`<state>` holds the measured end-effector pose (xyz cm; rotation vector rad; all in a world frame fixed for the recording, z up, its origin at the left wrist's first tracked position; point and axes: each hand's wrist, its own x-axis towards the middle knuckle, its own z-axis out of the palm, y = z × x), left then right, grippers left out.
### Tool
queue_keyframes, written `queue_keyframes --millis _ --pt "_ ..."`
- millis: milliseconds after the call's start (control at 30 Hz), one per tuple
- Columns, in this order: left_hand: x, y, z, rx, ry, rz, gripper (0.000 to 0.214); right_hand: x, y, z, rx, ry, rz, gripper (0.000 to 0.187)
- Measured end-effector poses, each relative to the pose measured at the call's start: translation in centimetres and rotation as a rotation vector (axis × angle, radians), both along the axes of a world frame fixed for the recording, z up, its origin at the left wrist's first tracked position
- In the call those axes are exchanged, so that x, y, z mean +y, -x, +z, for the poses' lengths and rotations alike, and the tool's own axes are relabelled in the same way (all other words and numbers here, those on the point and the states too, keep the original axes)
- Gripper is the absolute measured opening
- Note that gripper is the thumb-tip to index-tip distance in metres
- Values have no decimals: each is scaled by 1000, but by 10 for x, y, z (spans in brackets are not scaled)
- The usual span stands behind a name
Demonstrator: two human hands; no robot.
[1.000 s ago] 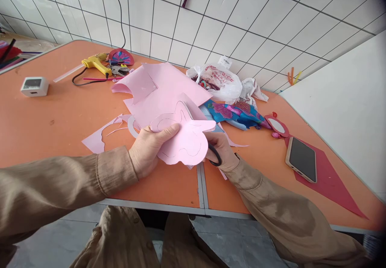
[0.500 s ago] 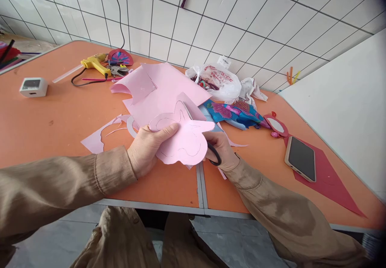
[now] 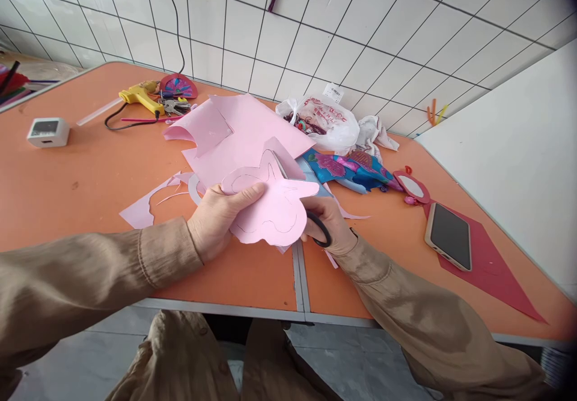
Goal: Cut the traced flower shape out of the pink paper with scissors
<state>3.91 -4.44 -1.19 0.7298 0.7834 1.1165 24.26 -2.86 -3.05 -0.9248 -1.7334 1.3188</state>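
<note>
Both hands closed: left hand [image 3: 215, 220] pinches the pink cut-out [image 3: 273, 208] at its left side, thumb on top; right hand [image 3: 331, 229] grips the scissors [image 3: 321, 228] just right of it. Blades point up-left behind the paper, probably part open. Table edge [image 3: 225, 305] near below; pink sheet [image 3: 243, 133] beyond; phone [image 3: 448, 235] well right

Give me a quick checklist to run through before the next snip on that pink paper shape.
1. The left hand grips the pink paper shape, thumb on top: ok.
2. The right hand is in the black handle of the scissors: ok.
3. The pencil outline is readable on the shape: ok.
4. Lower left-hand digits away from the cut: cannot tell, hidden under the paper.
5. The phone lies apart, off to the right: ok.
</note>
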Motion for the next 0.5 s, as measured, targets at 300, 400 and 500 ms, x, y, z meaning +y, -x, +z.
queue_keyframes --millis 300,400,500 --pt "2 2 -1 3 18 -33 29 0 0 0 29 21 38 53" --pt "1 1 1 8 29 -27 30 1 -1 -2 21 37 31 53" --pt "0 0 3 8 42 -20 34 2 -2 -6 -17 -3 21 51"
